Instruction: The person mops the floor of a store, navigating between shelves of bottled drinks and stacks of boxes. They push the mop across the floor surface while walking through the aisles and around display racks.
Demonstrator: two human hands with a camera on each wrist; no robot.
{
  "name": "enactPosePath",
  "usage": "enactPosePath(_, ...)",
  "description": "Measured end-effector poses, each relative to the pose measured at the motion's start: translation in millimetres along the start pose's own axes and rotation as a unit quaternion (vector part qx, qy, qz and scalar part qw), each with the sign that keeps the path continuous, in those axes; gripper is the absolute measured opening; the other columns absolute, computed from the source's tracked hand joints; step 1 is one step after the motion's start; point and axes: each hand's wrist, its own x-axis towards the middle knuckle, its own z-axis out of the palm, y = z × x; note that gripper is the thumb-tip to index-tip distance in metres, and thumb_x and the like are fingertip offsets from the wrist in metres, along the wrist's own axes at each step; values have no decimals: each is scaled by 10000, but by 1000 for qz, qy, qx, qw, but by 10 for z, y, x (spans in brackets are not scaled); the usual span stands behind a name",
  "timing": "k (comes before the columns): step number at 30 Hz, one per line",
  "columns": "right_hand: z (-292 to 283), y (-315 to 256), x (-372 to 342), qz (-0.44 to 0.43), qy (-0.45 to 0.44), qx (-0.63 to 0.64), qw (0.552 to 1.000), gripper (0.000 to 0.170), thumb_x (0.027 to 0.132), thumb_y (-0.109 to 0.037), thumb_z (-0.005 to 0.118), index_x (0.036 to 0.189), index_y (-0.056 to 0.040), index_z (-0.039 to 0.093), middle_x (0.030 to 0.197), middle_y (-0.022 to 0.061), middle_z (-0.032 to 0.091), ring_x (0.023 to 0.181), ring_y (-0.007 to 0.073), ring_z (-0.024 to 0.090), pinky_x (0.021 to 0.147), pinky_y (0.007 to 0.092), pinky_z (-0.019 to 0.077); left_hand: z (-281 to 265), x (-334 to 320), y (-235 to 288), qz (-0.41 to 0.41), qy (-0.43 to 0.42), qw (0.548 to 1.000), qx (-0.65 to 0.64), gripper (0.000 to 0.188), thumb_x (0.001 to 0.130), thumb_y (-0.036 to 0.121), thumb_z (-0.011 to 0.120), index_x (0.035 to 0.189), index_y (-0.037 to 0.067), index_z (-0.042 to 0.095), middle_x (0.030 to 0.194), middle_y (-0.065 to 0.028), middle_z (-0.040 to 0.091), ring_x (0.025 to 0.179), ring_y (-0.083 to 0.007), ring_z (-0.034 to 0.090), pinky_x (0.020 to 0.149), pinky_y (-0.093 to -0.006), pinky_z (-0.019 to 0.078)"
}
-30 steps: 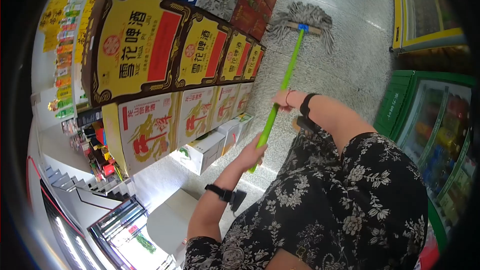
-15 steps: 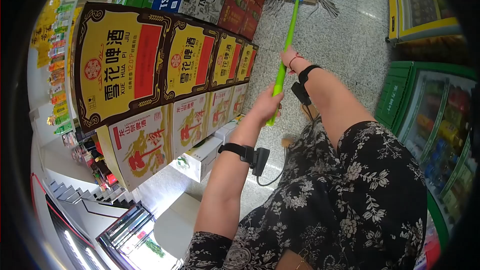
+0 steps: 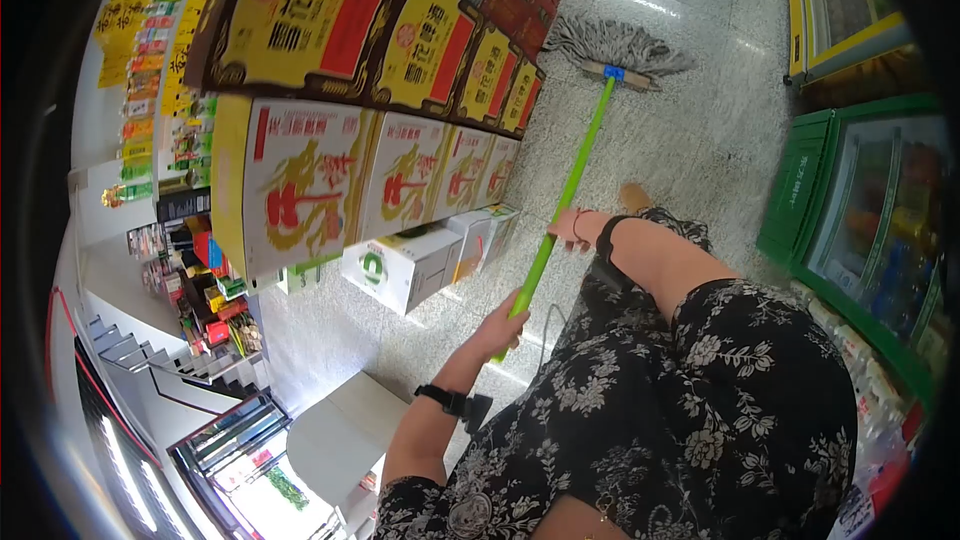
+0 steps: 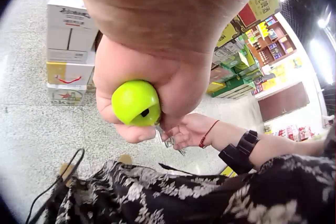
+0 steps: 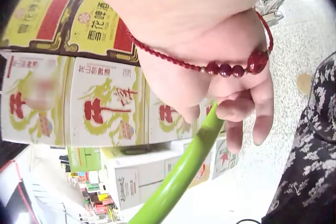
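Note:
A mop with a grey string head (image 3: pixel 625 48) lies on the floor at the top of the head view, its green handle (image 3: pixel 577 175) slanting down toward the person. The left hand (image 3: pixel 500 328) grips the handle close to its lower end; in the left wrist view that hand (image 4: pixel 152 85) wraps round the rounded green end (image 4: pixel 134 100). Higher up, the right hand (image 3: pixel 572 228) holds the handle. In the right wrist view this hand (image 5: pixel 226 71) has its fingers loosely bent beside the green handle (image 5: pixel 181 176), partly hiding it.
Stacked beer cartons (image 3: pixel 305 190) line the left side, with white boxes (image 3: pixel 405 270) low beside them. On the right stand a green-framed cooler (image 3: pixel 800 185) and a yellow-framed one (image 3: pixel 860 35). Speckled floor (image 3: pixel 690 140) runs between. One shoe (image 3: pixel 634 198) shows below the mop head.
Since half a second ago, both hands and the mop have come back toward the body, after reaching farther forward. The mop head sits lower in the head view, and its strings have swung.

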Motion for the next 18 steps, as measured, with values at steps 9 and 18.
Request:
enactPosePath(9, 1531, 54, -585, 23, -200, -132, 971, 495, 913, -384, 357, 1158, 23, 494, 881, 130, 638, 506, 160, 486, 582, 363, 537, 129, -1274, -1544, -57, 19, 996, 69, 597, 873, 202, 519, 1402, 189, 244, 684, -33, 496, 510, -117, 487, 489, -277, 439)
enactPosePath(18, 1743, 532, -364, -47, -182, -13, 982, 515, 905, -411, 385, 1154, 28, 490, 1024, 162, 616, 654, 208, 590, 590, 365, 551, 242, -1348, -1619, -20, 20, 987, 156, 618, 870, 204, 529, 1407, 200, 224, 680, -52, 519, 500, -131, 506, 492, -287, 457)
